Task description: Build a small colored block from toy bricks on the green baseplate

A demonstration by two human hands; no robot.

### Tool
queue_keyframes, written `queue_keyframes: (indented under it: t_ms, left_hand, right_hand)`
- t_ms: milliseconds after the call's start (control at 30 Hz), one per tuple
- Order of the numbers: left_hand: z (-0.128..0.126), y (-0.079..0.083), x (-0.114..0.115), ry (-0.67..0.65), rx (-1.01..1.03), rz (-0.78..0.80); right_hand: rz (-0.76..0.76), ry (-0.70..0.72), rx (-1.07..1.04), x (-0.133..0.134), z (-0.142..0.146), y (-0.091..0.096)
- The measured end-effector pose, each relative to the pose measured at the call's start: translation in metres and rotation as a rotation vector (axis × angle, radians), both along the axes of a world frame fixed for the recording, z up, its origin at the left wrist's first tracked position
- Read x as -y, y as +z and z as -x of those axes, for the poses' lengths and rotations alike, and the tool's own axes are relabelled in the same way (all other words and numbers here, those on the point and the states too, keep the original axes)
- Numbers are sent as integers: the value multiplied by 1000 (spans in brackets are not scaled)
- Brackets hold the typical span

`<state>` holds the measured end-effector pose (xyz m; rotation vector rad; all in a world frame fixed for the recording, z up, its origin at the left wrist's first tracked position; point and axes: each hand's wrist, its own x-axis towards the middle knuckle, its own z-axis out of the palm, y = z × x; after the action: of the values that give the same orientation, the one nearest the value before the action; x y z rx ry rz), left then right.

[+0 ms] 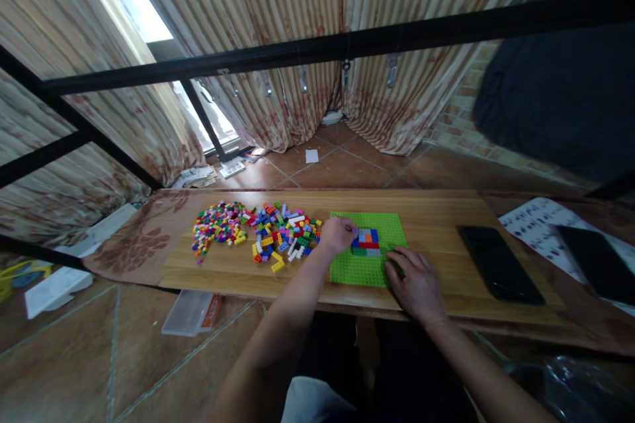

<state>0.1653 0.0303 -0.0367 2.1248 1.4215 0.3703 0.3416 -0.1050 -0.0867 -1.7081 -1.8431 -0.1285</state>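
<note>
A green baseplate [370, 223] lies on the wooden table [436, 218]. On it stands a small block of blue, red, orange and grey bricks [367, 241]. My left hand [337, 234] is closed at the block's left edge, its fingertips pinched against the bricks; what they hold is too small to name. My right hand [415, 281] rests flat on the baseplate's near right corner, fingers spread. To the left lies a pile of loose coloured bricks [285, 234], and further left a pile of smaller pieces [218, 225].
Two dark tablets [499, 263] [598, 261] lie on the right, one on a printed sheet [536, 221]. A black metal frame bar [347, 46] crosses overhead. Curtains hang behind. A clear plastic box [191, 312] sits on the tiled floor.
</note>
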Motion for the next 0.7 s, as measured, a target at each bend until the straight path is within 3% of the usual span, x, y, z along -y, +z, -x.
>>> queue_keyframes:
  t_ms: [400, 700]
  left_hand:
    - [-8, 4, -19, -29, -96, 74]
    - [0, 19, 5, -29, -50, -11]
  right_hand:
    - [-24, -2, -3, 0, -1, -2]
    - [-43, 8, 15, -2, -2, -3]
